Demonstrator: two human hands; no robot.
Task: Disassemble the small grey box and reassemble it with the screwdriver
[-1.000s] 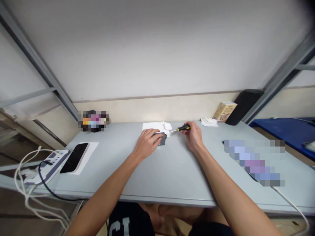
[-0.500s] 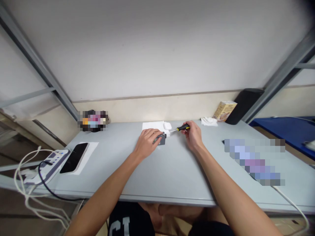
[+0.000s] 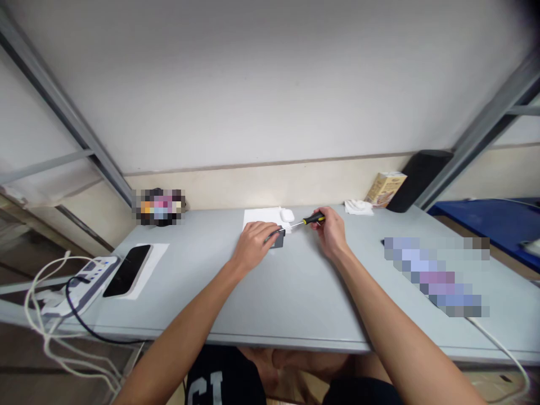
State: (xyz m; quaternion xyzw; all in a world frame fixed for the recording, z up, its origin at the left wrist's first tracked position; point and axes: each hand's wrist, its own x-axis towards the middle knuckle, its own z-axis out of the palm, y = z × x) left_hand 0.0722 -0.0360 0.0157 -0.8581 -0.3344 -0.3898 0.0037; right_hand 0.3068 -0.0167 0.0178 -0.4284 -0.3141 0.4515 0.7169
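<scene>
Soft light, dark upper-right corner

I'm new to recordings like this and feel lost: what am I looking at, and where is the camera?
There is no machine here: these are a person's bare hands, and every picture comes from one camera worn on their head, looking forward and down. The left hand holds a small grey block. The right hand grips a screwdriver by its handle, the shaft pointing towards the block; its tip is hard to make out. On the desk, a white case lies behind the block, a phone is off to the left, and a carton stands at the back right.
</scene>
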